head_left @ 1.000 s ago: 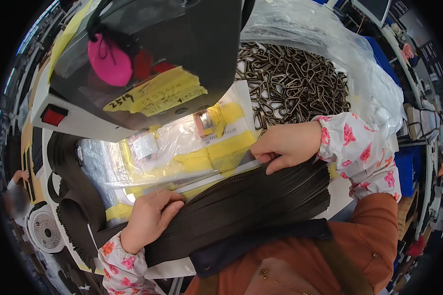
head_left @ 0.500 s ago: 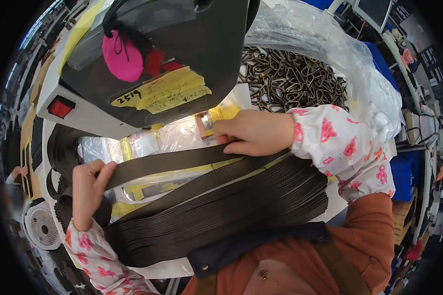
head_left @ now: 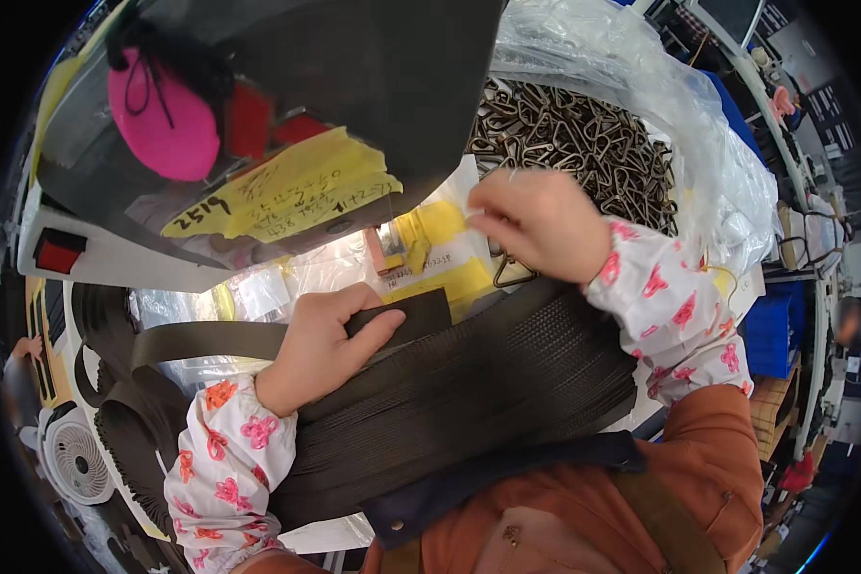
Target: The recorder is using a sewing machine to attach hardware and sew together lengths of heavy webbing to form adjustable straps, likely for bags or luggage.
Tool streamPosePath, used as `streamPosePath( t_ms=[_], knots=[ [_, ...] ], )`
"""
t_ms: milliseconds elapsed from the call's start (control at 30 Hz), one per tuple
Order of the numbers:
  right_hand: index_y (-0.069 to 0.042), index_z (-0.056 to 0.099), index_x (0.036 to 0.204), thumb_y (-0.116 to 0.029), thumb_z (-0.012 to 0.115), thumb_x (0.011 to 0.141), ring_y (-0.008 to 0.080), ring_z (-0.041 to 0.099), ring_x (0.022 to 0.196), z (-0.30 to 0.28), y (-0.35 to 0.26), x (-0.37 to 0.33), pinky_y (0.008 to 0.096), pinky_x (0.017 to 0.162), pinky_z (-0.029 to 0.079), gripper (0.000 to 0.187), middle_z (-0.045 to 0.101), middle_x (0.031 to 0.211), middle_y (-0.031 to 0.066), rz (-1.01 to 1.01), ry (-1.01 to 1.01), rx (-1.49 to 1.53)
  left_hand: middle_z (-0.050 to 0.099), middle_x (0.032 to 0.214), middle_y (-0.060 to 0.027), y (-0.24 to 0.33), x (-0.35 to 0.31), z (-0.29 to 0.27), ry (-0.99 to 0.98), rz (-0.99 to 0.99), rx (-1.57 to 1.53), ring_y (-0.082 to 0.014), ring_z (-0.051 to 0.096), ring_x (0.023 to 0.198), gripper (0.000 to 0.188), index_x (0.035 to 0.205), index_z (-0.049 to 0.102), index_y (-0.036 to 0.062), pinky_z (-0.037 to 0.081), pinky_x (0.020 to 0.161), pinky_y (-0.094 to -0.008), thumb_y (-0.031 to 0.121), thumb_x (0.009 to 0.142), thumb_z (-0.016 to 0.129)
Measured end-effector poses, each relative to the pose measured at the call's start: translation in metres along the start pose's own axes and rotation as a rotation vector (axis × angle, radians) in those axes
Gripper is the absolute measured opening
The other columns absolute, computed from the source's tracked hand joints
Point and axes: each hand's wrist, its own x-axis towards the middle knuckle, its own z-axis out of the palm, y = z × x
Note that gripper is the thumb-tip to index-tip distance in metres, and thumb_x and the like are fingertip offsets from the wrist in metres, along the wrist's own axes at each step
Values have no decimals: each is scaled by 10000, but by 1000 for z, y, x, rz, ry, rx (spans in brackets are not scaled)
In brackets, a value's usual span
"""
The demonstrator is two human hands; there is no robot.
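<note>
My left hand (head_left: 330,340) is closed on a dark olive webbing strap (head_left: 428,318), thumb on top, close to the strap's cut end. The strap's other part runs left to dark webbing loops. Below lies a thick bundle of similar webbing strips (head_left: 450,402). My right hand (head_left: 543,225) is raised beside a heap of bronze metal hooks and rings (head_left: 574,139), its fingers pinched together. What the pinch holds, if anything, I cannot make out. A triangular metal ring (head_left: 515,272) shows just under this hand; whether it hangs or lies there I cannot tell.
A dark machine housing (head_left: 287,96) with a pink oval tag (head_left: 163,115) and yellow tape overhangs the table from the upper left. Clear plastic sheeting (head_left: 622,48) surrounds the metal heap. A white fan (head_left: 77,459) stands at the left; a blue bin (head_left: 770,330) sits at the right.
My left hand has moved right along the strap to its end. My right hand has let go of the strap and moved right, toward the metal heap. The view has shifted slightly.
</note>
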Motion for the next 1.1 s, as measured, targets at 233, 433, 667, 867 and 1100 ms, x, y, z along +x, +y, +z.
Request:
streamPosePath(
  t_ms=[233,433,667,867,1100],
  knots=[
    [-30,522,850,-98,579,747,323,578,685,-2,22,4,405,596,470,136,569,782,124,93,-132,-401,575,594,-133,-6,-3,11,185,-8,-134,-196,549,494,151,782,616,-5,429,505,-296,139,799,655],
    [6,487,865,-55,505,780,229,559,574,-31,11,15,338,532,438,106,538,647,98,160,34,-17,571,584,-110,-4,-3,0,283,-42,-78,-157,532,485,130,821,604,-7,420,492,-279,118,805,636],
    [26,524,924,-43,563,811,95,554,616,26,-38,25,233,547,414,137,578,675,53,350,-392,646,553,562,-105,2,-1,1,392,-52,-25,-177,530,467,144,762,582,5,417,472,-282,136,792,633],
    [22,479,946,-5,568,797,197,629,654,49,-43,7,297,560,468,175,602,749,89,246,-46,539,561,577,-146,5,4,7,281,4,220,-310,565,516,166,688,543,25,425,460,-364,154,771,608],
    [0,452,974,-47,610,809,202,610,611,58,-42,4,303,528,473,233,591,771,105,-10,31,520,589,650,-171,6,19,6,169,-232,-143,-344,585,574,205,934,547,-12,443,520,-403,131,791,580]
  ],
)
